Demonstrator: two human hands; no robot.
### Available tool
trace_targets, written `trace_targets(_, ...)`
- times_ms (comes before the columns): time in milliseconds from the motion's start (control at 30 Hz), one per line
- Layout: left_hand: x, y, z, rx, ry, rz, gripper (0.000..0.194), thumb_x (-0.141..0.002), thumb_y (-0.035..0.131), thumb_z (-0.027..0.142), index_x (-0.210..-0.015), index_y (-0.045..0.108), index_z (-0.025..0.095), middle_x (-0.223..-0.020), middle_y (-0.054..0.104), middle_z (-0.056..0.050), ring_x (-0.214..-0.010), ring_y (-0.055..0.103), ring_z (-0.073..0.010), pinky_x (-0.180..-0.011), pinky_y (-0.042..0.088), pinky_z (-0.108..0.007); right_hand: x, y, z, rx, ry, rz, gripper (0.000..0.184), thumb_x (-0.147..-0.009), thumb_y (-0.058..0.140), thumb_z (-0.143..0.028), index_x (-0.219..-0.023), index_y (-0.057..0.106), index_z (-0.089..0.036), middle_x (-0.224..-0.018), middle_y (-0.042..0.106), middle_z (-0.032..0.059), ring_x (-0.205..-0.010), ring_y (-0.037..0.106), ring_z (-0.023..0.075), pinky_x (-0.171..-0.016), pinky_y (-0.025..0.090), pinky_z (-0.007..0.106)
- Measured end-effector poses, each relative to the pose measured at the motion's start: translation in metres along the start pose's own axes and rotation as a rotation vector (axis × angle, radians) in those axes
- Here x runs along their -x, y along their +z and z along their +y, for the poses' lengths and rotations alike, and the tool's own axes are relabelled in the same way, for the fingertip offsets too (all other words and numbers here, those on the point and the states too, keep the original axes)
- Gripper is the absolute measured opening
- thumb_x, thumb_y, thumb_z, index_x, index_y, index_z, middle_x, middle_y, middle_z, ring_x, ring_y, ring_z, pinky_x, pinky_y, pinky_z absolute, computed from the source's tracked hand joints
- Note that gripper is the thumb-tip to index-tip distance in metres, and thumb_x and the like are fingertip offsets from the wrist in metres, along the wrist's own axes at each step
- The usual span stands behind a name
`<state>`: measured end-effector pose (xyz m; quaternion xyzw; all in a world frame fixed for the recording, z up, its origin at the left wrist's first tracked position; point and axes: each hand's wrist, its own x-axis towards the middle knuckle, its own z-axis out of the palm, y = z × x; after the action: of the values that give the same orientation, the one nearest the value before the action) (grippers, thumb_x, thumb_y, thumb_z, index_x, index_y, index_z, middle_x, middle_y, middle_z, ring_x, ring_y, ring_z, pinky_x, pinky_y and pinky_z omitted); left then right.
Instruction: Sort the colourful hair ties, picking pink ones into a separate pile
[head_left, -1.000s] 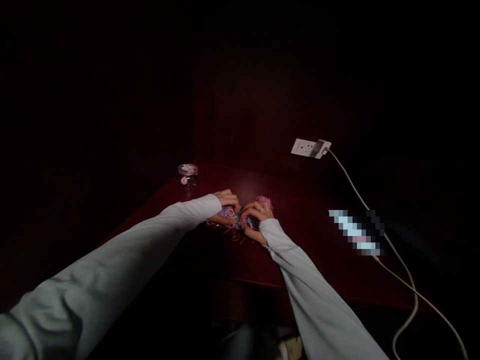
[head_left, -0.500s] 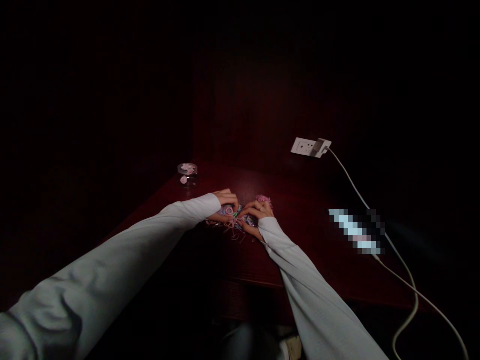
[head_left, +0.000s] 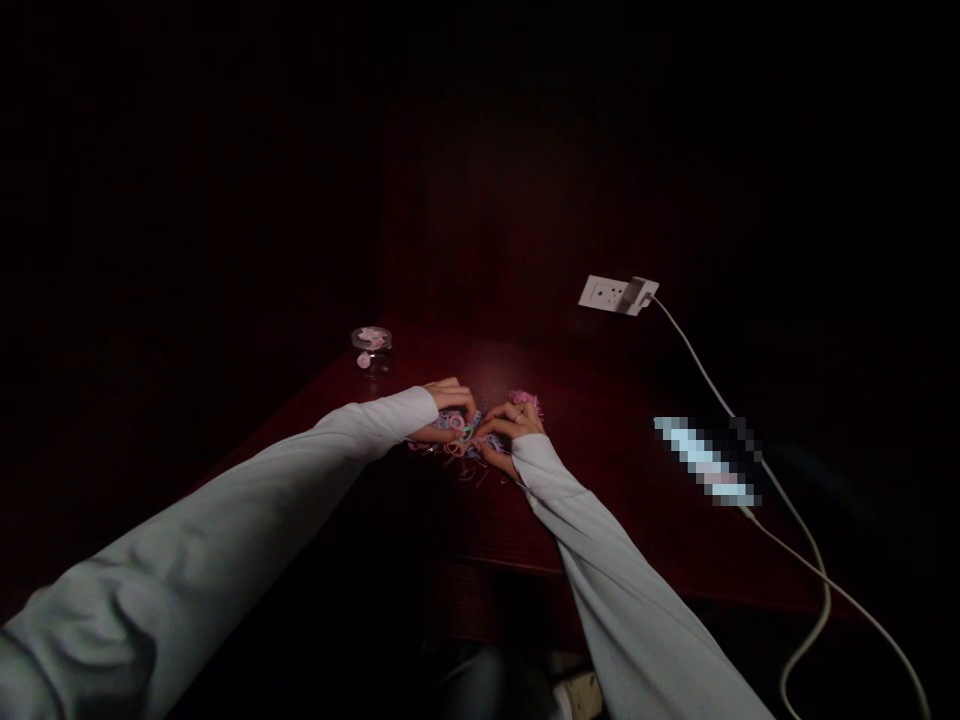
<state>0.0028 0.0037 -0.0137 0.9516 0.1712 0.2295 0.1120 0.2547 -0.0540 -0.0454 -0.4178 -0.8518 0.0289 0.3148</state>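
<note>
A tangled pile of small coloured hair ties [head_left: 457,450], in pink, lilac, blue and green, lies on the dark red table between my hands. My left hand [head_left: 453,400] curls over the pile's left side, thumb below and fingers above, closed on some of the loops. From the right, my right hand [head_left: 513,424], with a ring on one finger, reaches in with thumb and fingertips bent together on the pile. Exactly which loops the fingertips grip is too small to tell. A separate bunch of pink hair ties [head_left: 527,402] lies just beyond my right hand.
A clear lidded jar [head_left: 372,350] with pink stickers stands at the back left of the table [head_left: 600,480]. On the right lies a blurred-out phone [head_left: 705,462] with a white cable [head_left: 821,570]. A charger [head_left: 637,294] sits in the wall socket [head_left: 600,293].
The fingers of both hands have shifted slightly within the pile, and a green loop shows more between them. The whole view has moved a little.
</note>
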Motion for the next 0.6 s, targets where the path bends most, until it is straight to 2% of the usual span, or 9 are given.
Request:
trace_targets(300,-0.0013,0.0016,-0.0019,0.006,0.001,0.004,0.033,-0.091,0.075,0.053,-0.104,0.069,0.023,-0.111,0.073,-0.004,-0.101,0.059,-0.0217,-0.096,0.044,-0.032,-0.0001,-0.0083,-0.0073,-0.058,0.032,0.039,0.003,-0.089,0.081,-0.028,-0.091,0.083,-0.029,-0.11,0.076,0.0044,-0.11,0.055,0.0271,-0.104,0.042,0.045)
trace_targets(600,-0.0005,0.0017,-0.0004,0.001,0.01,0.02,0.037,-0.091,0.074,0.058,-0.104,0.069,0.023,-0.11,0.072,-0.004,-0.1,0.059,-0.0215,-0.095,0.045,-0.031,0.0006,-0.0073,-0.0076,-0.07,0.068,0.056,0.007,-0.089,0.079,-0.026,-0.095,0.082,-0.028,-0.109,0.076,0.0046,-0.11,0.057,0.0264,-0.103,0.042,0.044)
